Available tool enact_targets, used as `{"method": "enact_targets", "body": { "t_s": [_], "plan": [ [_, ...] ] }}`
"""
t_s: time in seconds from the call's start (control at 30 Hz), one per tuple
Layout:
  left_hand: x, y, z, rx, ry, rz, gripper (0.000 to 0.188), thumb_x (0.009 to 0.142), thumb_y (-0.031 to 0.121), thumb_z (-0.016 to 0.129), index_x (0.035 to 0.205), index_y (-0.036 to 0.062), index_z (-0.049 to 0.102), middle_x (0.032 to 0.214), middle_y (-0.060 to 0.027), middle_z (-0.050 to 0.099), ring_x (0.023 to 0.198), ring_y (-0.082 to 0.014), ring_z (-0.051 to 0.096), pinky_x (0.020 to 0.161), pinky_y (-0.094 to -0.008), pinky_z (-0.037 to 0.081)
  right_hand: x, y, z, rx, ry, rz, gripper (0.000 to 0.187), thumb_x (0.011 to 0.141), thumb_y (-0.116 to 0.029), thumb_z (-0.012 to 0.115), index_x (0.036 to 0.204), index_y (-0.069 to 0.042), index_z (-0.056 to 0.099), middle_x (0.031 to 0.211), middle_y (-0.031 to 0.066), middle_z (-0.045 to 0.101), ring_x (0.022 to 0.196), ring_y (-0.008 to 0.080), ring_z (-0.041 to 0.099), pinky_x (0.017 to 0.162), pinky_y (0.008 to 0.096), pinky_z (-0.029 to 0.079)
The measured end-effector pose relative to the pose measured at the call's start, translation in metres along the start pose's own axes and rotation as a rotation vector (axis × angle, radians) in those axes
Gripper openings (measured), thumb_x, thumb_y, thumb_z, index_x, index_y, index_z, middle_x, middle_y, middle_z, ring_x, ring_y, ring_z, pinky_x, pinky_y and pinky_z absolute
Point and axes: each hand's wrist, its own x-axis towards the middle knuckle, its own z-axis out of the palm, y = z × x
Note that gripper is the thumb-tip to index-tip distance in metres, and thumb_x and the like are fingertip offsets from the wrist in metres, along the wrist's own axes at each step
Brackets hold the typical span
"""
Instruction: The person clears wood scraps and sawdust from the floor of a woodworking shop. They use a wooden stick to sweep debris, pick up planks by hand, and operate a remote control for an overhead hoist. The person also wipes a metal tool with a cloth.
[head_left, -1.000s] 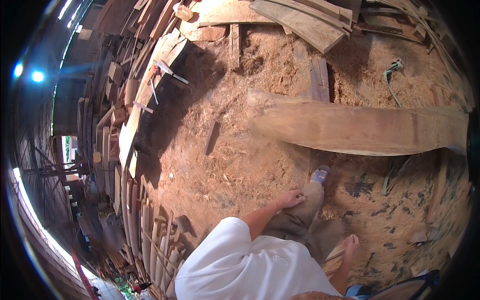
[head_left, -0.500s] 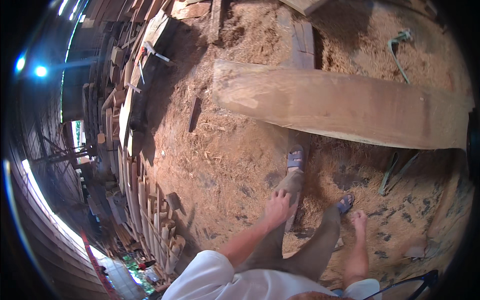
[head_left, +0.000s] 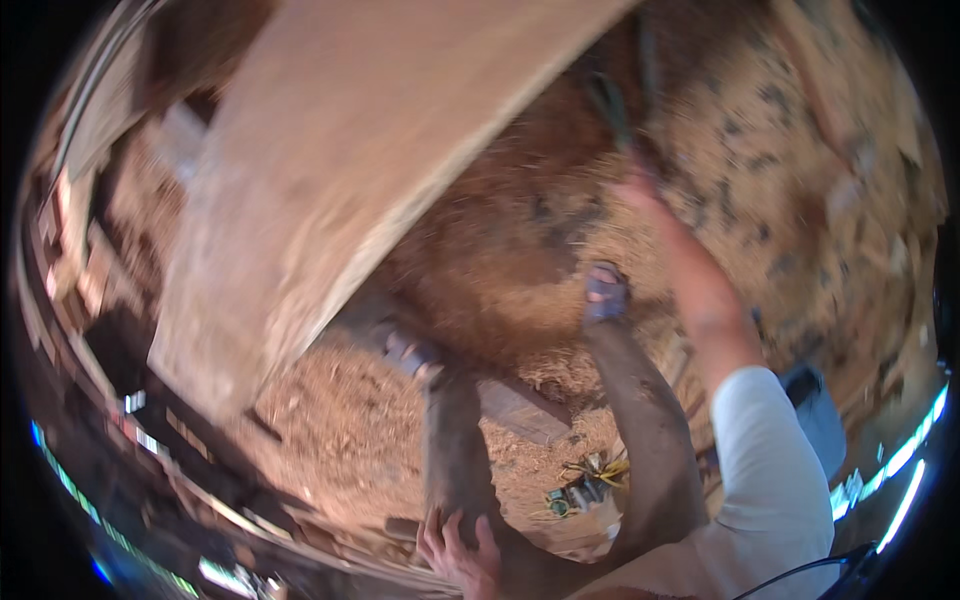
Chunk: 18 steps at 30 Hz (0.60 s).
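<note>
My left hand (head_left: 458,552) rests on my left thigh, its fingers spread and holding nothing. Stretched far forward, my right hand (head_left: 634,186) is at the lower end of a green strap (head_left: 610,108) hanging by the slab's edge. Motion blur hides its fingers, so I cannot tell whether they grip the strap. A large, thick wooden slab (head_left: 340,170) spans the upper left, raised above the ground, with a pale rough edge facing me.
A squared timber (head_left: 525,408) lies on the sawdust-covered ground (head_left: 340,450) between my sandalled feet. Close to my right leg are a tool with yellow cord (head_left: 585,490) and a blue-grey container (head_left: 815,415). More timber (head_left: 90,270) lines the left side.
My view has swung right and closer to the slab. My right arm has reached forward to the green strap, while my left hand has stayed on my left leg.
</note>
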Motion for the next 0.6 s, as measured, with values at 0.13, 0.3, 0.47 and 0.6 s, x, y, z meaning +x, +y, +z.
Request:
{"method": "enact_targets", "body": {
  "t_s": [0.13,0.3,0.47,0.6],
  "plan": [
    [0.008,-0.002,-0.007,-0.010,-0.048,0.031,0.034,0.086,0.037,0.079,0.113,0.0175,0.078,0.131,-0.0157,0.067,0.126,-0.0428,0.056,0.108,-0.0564,0.043,-0.022,-0.012,0.023,-0.193,0.021,0.005,0.092,0.092,-0.034,0.077,0.164,-0.014,0.024,0.161,0.0257,0.040,0.146,0.0417,0.043,0.125,0.0516,0.030],
    [0.014,-0.017,-0.007,-0.022,-0.041,0.084,0.036,0.086,0.039,0.079,0.113,0.0163,0.077,0.130,-0.0165,0.067,0.124,-0.0421,0.057,0.107,-0.0553,0.044,-0.054,0.037,0.028,0.053,-0.345,0.211,0.072,0.096,-0.019,0.068,0.159,-0.015,0.033,0.133,0.0239,0.067,0.132,0.0417,0.059,0.118,0.0471,0.042],
    [0.010,-0.022,-0.015,-0.013,-0.077,0.035,0.035,0.086,0.039,0.079,0.113,0.0167,0.077,0.130,-0.0162,0.067,0.122,-0.0420,0.059,0.106,-0.0560,0.045,-0.121,0.023,0.046,-0.074,-0.212,0.077,0.070,0.092,-0.017,0.069,0.157,-0.016,0.040,0.158,0.0184,0.046,0.147,0.0410,0.043,0.119,0.0484,0.040],
    [0.008,-0.034,-0.008,-0.036,-0.027,0.017,0.035,0.085,0.037,0.081,0.113,0.0168,0.077,0.130,-0.0159,0.067,0.121,-0.0417,0.059,0.106,-0.0562,0.044,-0.126,-0.011,0.037,-0.308,-0.270,-0.016,0.070,0.092,-0.018,0.069,0.156,-0.016,0.042,0.165,0.0162,0.035,0.155,0.0414,0.028,0.126,0.0547,0.026]
  ]
}}
